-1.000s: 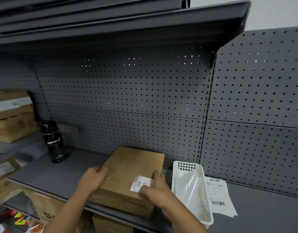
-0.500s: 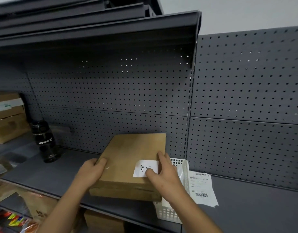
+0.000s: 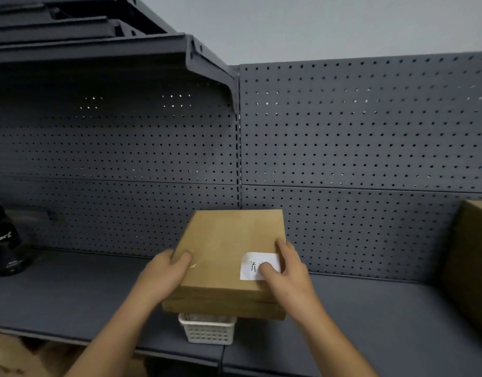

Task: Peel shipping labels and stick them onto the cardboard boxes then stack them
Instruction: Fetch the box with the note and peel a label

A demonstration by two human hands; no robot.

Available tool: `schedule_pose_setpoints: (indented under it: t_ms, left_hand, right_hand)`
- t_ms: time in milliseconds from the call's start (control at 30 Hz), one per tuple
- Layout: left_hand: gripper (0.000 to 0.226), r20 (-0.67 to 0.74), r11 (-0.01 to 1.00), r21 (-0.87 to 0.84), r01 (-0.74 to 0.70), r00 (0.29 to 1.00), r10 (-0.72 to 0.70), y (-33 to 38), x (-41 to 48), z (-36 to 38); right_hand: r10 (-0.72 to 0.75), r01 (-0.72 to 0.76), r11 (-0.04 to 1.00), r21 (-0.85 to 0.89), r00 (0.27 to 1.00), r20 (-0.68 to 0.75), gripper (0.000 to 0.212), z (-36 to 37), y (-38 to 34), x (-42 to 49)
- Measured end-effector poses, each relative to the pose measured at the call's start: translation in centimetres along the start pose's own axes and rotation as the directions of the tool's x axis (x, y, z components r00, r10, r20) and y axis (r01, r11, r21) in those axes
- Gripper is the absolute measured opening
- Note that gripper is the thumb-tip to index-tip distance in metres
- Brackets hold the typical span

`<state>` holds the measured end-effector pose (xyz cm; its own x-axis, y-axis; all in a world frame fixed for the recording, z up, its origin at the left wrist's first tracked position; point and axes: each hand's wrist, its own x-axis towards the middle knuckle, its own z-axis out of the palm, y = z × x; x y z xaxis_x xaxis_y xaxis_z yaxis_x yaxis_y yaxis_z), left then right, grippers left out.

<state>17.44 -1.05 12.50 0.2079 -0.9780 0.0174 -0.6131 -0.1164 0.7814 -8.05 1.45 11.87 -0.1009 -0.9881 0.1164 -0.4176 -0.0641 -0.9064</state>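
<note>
A flat brown cardboard box (image 3: 229, 251) is held in the air above the grey shelf (image 3: 79, 292), over the white basket. My left hand (image 3: 163, 276) grips its left edge, thumb on top. My right hand (image 3: 286, 278) grips the right near corner, and its thumb presses on a small white label (image 3: 252, 263) with black handwriting stuck on the box top. A second, larger cardboard box (image 3: 471, 265) stands at the far right on the shelf, partly cut off by the frame.
A white perforated plastic basket (image 3: 208, 331) sits on the shelf under the held box. A black bottle (image 3: 4, 240) stands at the far left. Grey pegboard backs the shelf, and an upper shelf overhangs at top left.
Both hands have lifted the box off the shelf and carried it to the right, over the basket. The view has swung right, and the larger box has come into sight.
</note>
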Motion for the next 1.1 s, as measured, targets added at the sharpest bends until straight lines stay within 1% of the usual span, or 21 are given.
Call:
schedule_pose_setpoints:
  t_ms: [133,267,367,433,533,633,733,833,1000,1100]
  left_hand:
    - [0.036,0.036,0.999,0.014,-0.030,0.999,0.029,2.7,-1.2,3.9]
    - [0.029,0.092,0.998,-0.029,-0.057,0.994,0.060,5.4,-2.4,7.9]
    - [0.034,0.120,0.997,-0.036,-0.067,0.990,0.071,6.8,-3.1,10.8]
    - [0.038,0.142,0.997,-0.023,-0.078,0.987,0.081,7.5,-3.5,12.7]
    - [0.044,0.181,0.996,-0.016,-0.083,0.980,0.085,8.7,-4.3,15.7]
    - [0.034,0.216,0.995,-0.006,-0.096,0.972,0.095,10.2,-5.7,18.5]
    - [0.031,0.240,0.996,-0.033,-0.087,0.966,0.093,10.6,-6.5,20.8]
    - [0.037,0.256,0.995,-0.052,-0.086,0.962,0.097,10.8,-7.2,22.8]
    - [0.039,0.254,0.996,-0.003,-0.087,0.964,0.085,11.3,-8.0,25.5]
    - [0.045,0.257,0.996,0.031,-0.078,0.964,0.068,11.1,-7.9,26.6]
  right_hand:
    - [0.023,-0.022,0.999,0.034,0.999,-0.042,0.092,-4.7,2.1,-0.8]
    - [0.070,-0.062,0.995,0.078,0.993,-0.093,0.089,-9.3,4.5,-1.5]
    - [0.076,-0.066,0.993,0.094,0.992,-0.104,0.075,-12.4,6.5,-1.9]
    - [0.076,-0.066,0.994,0.082,0.990,-0.117,0.069,-14.3,8.0,-2.0]
    - [0.093,-0.086,0.995,0.059,0.987,-0.128,0.068,-17.2,9.9,-2.2]
    - [0.104,-0.095,0.993,0.071,0.984,-0.141,0.068,-20.0,11.9,-2.3]
    - [0.125,-0.115,0.990,0.076,0.983,-0.132,0.069,-21.9,13.5,-2.3]
    - [0.129,-0.122,0.991,0.062,0.985,-0.114,0.073,-23.7,15.3,-2.3]
    - [0.159,-0.154,0.985,0.077,0.985,-0.063,0.070,-25.5,17.6,-2.4]
    - [0.176,-0.173,0.981,0.090,0.984,-0.021,0.070,-25.9,19.1,-2.3]
